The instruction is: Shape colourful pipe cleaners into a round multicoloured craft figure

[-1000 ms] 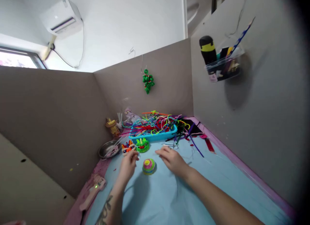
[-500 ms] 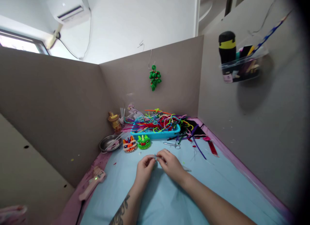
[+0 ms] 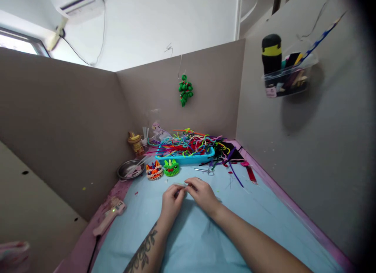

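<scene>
Two hands close together: left hand [image 3: 171,201] pinched on a pale strip [image 3: 179,184], right hand [image 3: 203,194] at its end, grip unclear; it sits at five o'clock from the green figure [image 3: 171,168], probably light, thin, flexible, best taken by the ends.

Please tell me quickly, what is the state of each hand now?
Left hand: closed, apparently on a small pale piece.
Right hand: curled close to the left; whether it holds anything cannot be told.
</scene>
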The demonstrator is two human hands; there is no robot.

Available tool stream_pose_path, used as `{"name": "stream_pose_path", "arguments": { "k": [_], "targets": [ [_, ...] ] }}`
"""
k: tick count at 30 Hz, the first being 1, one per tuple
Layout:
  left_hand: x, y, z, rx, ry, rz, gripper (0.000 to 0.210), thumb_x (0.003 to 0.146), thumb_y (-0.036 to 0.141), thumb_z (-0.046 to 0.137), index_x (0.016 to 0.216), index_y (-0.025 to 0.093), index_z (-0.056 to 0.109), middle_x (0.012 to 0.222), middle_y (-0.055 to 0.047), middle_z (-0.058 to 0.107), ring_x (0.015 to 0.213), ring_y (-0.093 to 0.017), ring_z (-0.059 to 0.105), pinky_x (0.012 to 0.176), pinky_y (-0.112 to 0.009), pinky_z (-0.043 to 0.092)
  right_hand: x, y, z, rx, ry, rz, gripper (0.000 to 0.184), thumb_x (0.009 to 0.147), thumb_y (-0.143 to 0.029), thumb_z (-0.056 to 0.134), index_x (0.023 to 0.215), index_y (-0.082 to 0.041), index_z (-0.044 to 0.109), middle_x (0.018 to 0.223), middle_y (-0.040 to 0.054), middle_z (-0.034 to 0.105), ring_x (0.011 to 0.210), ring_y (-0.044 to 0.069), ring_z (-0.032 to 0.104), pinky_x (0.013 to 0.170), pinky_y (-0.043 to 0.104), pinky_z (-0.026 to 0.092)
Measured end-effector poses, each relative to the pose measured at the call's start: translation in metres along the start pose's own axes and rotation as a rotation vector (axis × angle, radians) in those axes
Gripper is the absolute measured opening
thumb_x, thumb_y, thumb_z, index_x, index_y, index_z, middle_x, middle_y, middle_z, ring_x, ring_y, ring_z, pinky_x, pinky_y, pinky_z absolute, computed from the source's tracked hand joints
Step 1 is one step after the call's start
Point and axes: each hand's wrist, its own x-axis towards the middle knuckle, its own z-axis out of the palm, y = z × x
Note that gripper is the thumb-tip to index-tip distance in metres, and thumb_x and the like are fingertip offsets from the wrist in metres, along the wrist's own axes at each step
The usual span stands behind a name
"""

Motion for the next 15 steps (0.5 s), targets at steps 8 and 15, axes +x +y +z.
{"name": "stream_pose_path", "arguments": {
  "k": [8,15],
  "targets": [
    [-0.0021,-0.0041,0.0,0.04,0.002,0.055,0.014,0.081,0.024,0.05,0.08,0.018,0.063,0.08,-0.004,0.065,0.073,-0.014,0.058,0.067,-0.025,0.044,0.0022,-0.0023,-0.0016,0.068,0.0,-0.035,0.02,0.08,-0.012,0.049,0.091,-0.02,0.065,0.082,0.0039,0.063,0.077,0.015,0.057,0.07,0.027,0.045],
    [-0.0025,-0.0069,0.0009,0.089,0.015,0.076,0.015,0.08,0.024,0.05,0.08,0.018,0.064,0.079,-0.004,0.064,0.071,-0.014,0.057,0.065,-0.025,0.044,0.0021,-0.0018,-0.0001,0.148,-0.027,0.113,0.024,0.075,-0.014,0.054,0.096,-0.019,0.065,0.083,0.0036,0.067,0.075,0.015,0.06,0.07,0.026,0.047]
  ]
}}
